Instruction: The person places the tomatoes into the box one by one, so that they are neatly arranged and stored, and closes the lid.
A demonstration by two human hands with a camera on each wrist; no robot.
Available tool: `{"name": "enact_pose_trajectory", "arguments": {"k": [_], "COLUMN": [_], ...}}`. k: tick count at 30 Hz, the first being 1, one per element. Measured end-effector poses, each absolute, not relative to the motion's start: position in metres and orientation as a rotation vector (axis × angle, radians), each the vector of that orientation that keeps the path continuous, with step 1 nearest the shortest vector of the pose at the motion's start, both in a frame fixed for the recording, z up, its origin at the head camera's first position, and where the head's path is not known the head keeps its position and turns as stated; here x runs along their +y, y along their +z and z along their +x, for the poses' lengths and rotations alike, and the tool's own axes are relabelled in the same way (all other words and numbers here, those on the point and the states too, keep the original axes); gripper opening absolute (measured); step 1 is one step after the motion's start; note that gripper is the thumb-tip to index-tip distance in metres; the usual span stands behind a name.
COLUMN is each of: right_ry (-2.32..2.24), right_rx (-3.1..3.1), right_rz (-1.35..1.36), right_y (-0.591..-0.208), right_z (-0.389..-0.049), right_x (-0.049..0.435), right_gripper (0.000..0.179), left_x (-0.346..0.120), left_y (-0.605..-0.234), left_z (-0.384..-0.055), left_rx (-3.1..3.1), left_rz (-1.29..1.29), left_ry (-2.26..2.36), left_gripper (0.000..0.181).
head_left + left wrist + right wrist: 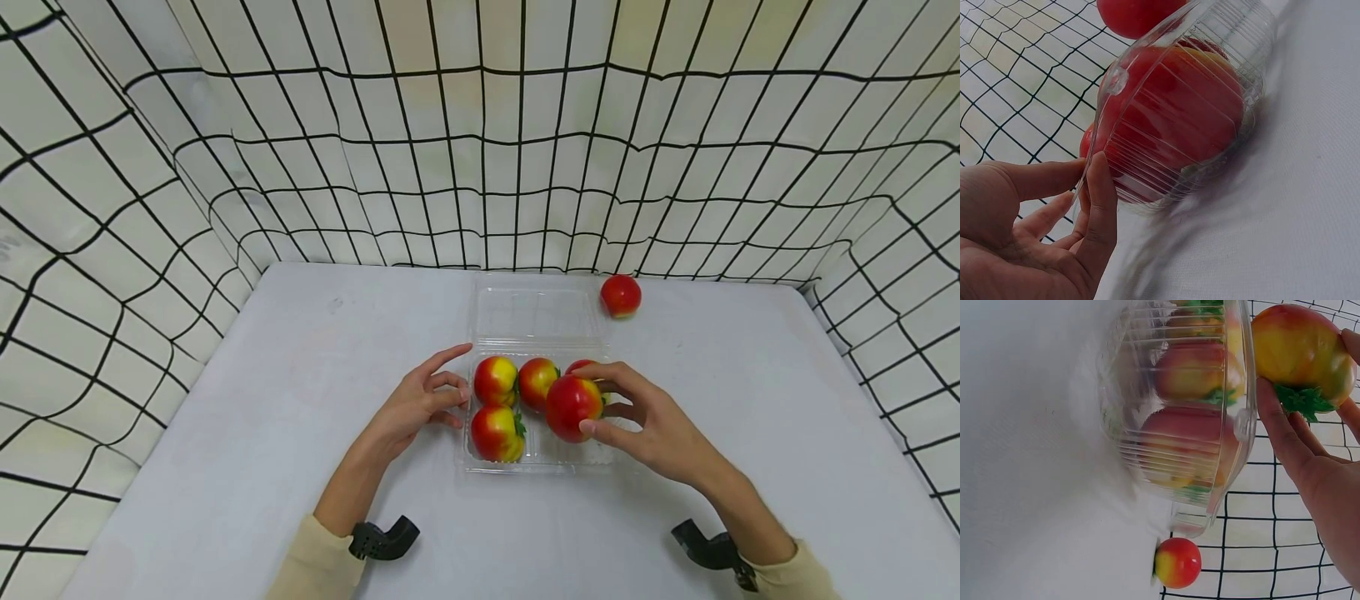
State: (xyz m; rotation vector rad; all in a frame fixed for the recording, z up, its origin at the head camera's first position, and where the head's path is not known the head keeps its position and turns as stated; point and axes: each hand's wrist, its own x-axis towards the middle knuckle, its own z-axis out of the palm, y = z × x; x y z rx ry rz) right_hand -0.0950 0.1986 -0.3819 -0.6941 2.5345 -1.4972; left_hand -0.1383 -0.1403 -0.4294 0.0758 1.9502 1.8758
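Observation:
An open clear plastic clamshell container [543, 454] lies on the table, its lid [534, 315] folded back away from me. My left hand [416, 408] pinches the container's left rim between thumb and fingers, as the left wrist view shows. My right hand [652, 425] holds a round red-and-yellow fruit [572, 408] with a green leafy top [1304, 400] above the container's right half. Inside sit a back-left fruit [495, 381], a front-left fruit [497, 435] and a back-middle fruit [537, 383]. Another fruit [581, 365] at back right is mostly hidden behind the held one.
One more red fruit [620, 296] lies at the table's far edge, right of the lid. The table has a white cover [225, 467]. Black wire mesh [517, 142] rises behind it and along both sides. Dark wrist mounts [382, 542] sit on both forearms.

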Motion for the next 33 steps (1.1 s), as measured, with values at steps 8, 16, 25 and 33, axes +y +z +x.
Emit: {"name": "enact_pose_trajectory", "arguments": {"k": [8,16,25,33], "right_ry": [-1.475,-1.455,-1.452,-1.450], "right_rx": [2.536,2.537,2.526,2.522], "right_rz": [-0.683,-0.688,-0.699,-0.688], "right_y": [-0.385,-0.391,-0.397,-0.400], "right_z": [-0.093,-0.090,-0.092,-0.090], "right_x": [0.193,0.189,0.186,0.182], "right_gripper": [0.058,0.059,0.062,0.059], "left_x": [-0.139,-0.139,-0.140,-0.140], "left_y": [-0.428,-0.429,-0.429,-0.428], "left_z": [-0.138,-0.137,-0.140,-0.139], "left_rx": [1.951,1.952,1.966,1.955], "left_rz": [0.083,0.070,0.084,0.088], "left_ry": [1.875,1.864,1.862,1.861], "left_gripper": [0.068,0.068,0.069,0.068]}}
